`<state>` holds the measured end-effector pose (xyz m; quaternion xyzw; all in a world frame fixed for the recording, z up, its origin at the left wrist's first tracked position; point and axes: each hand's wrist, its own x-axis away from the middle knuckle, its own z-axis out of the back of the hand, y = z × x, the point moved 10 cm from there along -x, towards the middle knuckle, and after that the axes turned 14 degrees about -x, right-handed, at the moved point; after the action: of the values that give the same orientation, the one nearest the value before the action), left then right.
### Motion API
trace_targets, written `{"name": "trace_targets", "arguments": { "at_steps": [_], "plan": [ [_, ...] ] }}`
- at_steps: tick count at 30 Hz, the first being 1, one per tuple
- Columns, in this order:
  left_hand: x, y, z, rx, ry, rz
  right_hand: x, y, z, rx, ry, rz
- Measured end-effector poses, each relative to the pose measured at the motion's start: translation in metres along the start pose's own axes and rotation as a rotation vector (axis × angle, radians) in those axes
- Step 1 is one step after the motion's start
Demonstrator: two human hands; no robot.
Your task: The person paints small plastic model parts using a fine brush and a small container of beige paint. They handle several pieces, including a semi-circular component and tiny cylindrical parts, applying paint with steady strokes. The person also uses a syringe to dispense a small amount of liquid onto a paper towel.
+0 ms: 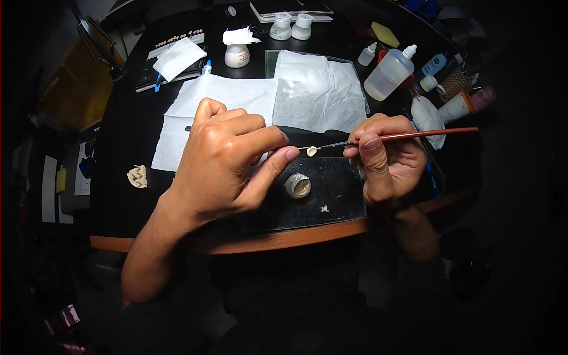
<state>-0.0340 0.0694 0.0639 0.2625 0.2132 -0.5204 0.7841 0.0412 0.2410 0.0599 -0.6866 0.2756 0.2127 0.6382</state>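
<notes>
My left hand (222, 145) pinches a thin pin between thumb and forefinger. At the pin's end sits a small cream-coloured tooth crown (312, 152). My right hand (390, 160) is closed around a fine paintbrush (438, 134) with a reddish-brown handle, held nearly level. Its dark ferrule points left and its tip meets the crown's upper edge; whether it touches I cannot tell. Just below the crown, a small round jar (298, 186) with greyish contents stands on a dark glass plate (343, 198). A tiny whitish star-shaped piece (324, 209) lies there too.
Behind my hands lie white paper tissues (319, 89). A clear squeeze bottle (389, 74) and small dropper bottle (367, 54) stand at right. White-lidded jars (281, 26) are at the back; a tissue-topped jar (237, 55) is nearer. A beige dental model (137, 176) lies left.
</notes>
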Motion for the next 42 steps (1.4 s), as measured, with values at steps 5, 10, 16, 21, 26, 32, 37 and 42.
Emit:
{"name": "trace_targets", "arguments": {
  "at_steps": [5, 10, 16, 21, 26, 32, 37, 42],
  "plan": [
    [-0.001, 0.001, 0.001, -0.008, 0.001, -0.003, -0.001, -0.002, -0.004, 0.025, -0.037, 0.027],
    [0.000, 0.002, 0.001, -0.007, -0.005, -0.006, 0.000, 0.000, 0.001, 0.012, 0.010, 0.007],
    [0.000, 0.003, 0.002, -0.010, -0.004, -0.020, 0.001, 0.000, 0.001, -0.002, 0.032, 0.010],
    [-0.001, 0.000, 0.002, -0.044, 0.033, -0.015, -0.003, 0.000, 0.010, 0.015, 0.098, -0.042],
    [-0.001, -0.009, 0.011, -0.091, 0.093, 0.053, -0.017, -0.006, 0.045, 0.165, 0.210, -0.136],
    [0.007, -0.053, 0.007, 0.126, -0.130, 0.482, -0.020, 0.006, 0.063, 0.054, 0.214, -0.148],
    [0.020, -0.073, 0.003, -0.068, -0.246, 0.467, -0.010, 0.020, -0.010, 0.135, -0.135, -0.167],
    [0.025, -0.064, -0.015, -0.005, -0.423, 0.389, -0.007, 0.027, -0.044, 0.239, -0.470, -0.083]
  ]
}}
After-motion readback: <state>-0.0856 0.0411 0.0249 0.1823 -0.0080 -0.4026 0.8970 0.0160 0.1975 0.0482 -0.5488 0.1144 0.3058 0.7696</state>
